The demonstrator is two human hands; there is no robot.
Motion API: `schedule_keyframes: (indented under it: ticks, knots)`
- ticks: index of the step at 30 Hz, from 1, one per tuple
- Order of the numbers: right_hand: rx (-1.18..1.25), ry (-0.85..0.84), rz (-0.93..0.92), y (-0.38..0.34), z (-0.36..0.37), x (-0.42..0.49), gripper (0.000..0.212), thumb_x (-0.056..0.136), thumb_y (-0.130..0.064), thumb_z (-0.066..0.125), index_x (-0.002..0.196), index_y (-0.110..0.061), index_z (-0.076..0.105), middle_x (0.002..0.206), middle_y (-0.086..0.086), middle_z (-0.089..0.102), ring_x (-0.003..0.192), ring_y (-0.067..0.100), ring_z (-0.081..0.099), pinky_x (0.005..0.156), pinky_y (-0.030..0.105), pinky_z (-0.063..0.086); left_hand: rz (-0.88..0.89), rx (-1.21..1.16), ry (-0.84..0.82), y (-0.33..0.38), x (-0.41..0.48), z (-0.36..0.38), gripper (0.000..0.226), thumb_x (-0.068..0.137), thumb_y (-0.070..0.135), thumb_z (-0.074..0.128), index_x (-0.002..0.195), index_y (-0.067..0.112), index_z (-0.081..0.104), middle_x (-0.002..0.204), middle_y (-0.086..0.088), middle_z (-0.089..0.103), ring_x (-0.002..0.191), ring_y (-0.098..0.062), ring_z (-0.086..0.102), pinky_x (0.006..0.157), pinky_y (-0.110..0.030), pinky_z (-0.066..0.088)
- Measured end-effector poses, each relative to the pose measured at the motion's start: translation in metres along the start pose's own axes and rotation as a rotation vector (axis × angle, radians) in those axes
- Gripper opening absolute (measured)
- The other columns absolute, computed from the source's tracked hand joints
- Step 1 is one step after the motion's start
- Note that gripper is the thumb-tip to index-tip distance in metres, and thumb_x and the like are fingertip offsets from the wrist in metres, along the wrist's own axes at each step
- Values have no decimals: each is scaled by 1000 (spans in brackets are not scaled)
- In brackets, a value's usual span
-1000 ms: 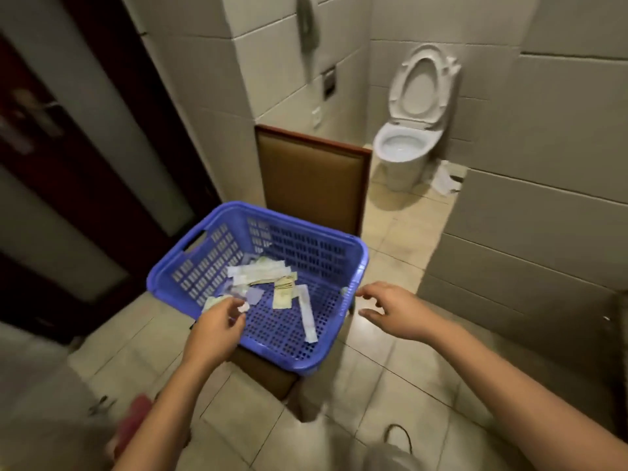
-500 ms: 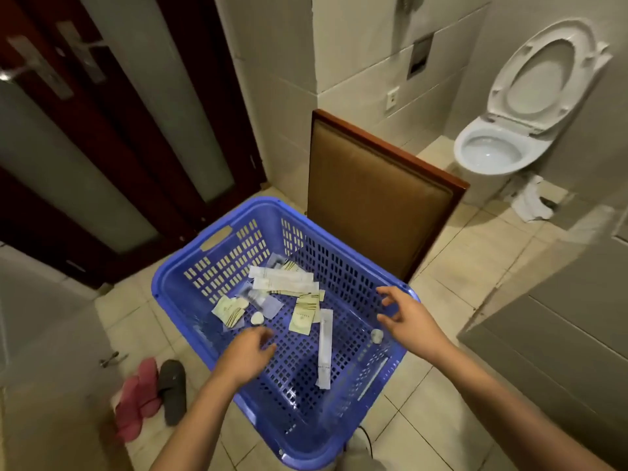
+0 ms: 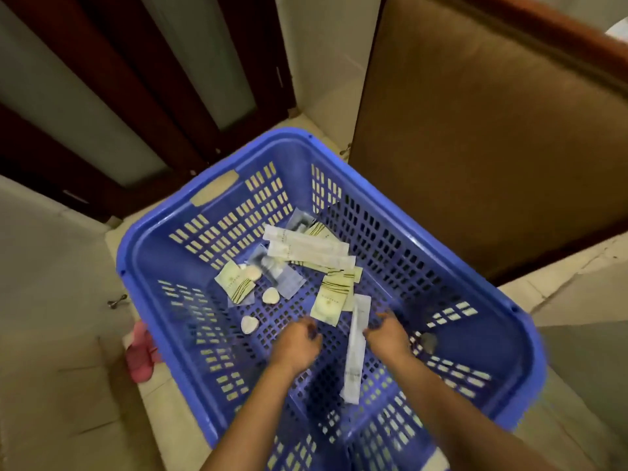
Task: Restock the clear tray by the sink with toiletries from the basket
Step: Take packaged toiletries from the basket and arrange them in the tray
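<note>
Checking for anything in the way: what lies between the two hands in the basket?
In the head view, a long white packet lies between the left hand and right hand.

Left hand (image 3: 298, 341) and right hand (image 3: 387, 337) reach forward side by side, both loosely curled.

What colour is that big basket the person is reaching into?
The basket is blue, its walls and floor slotted; the head view shows it.

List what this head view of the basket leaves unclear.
The clear tray and sink: outside the head view's frame.
The left hand: its back hides the curled fingers, so any hold is unclear.
The right hand: contact with the long sachet is blurred.
The packet print: too small.
The pink slipper: mostly behind the basket rim.
</note>
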State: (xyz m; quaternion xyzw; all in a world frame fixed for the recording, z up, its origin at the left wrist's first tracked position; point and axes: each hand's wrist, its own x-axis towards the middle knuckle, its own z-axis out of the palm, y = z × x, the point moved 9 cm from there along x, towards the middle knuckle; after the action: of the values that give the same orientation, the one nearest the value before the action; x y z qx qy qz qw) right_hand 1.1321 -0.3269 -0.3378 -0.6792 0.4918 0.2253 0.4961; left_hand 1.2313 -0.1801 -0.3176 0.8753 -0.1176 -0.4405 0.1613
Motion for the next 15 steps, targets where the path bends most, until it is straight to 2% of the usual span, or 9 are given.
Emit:
schedule_keyframes:
  ticks: [3,5,6,10,13,15]
  knots:
    - [-50,48,174,30,25,41,21,93,-10,49,113,-3,48,68,7,42,50,16,36,44,27,26,-103,-19,-8,-29,48,23,32,97,24,46,127,10,48,119,-14,58,93,-32,62,77,-38,54]
    - [-135,17,208,42,42,60,14,95,-16,48,96,-2,52,65,5,41,51,16,37,45,25,28,-145,-41,14,-40,72,34,33,97,25,47,126,10,47,110,-17,58,86,-32,60,75,-39,51]
    - [-169,6,209,46,52,70,16,96,-20,48,96,-5,52,67,4,43,52,16,40,46,25,30,-155,-70,38,-44,83,38,34,97,25,47,126,9,46,108,-17,57,84,-30,58,77,-41,51]
    - [-243,85,232,48,66,89,39,91,-35,56,116,-7,45,86,6,59,72,24,60,58,30,47,-167,-165,161,-46,109,40,49,96,27,49,139,10,34,137,-11,43,115,-29,53,91,-40,49]
    - [-286,137,270,49,68,95,50,90,-34,57,123,-4,35,106,13,63,91,31,64,67,35,50,-166,-161,249,-45,118,35,51,95,26,51,140,11,33,141,-9,36,119,-28,49,89,-37,49]
    - [-263,123,282,52,71,99,44,91,-31,56,121,-4,39,100,12,63,85,31,63,64,33,49,-178,-146,257,-47,123,35,53,94,26,52,140,10,33,141,-10,35,124,-27,45,90,-36,47]
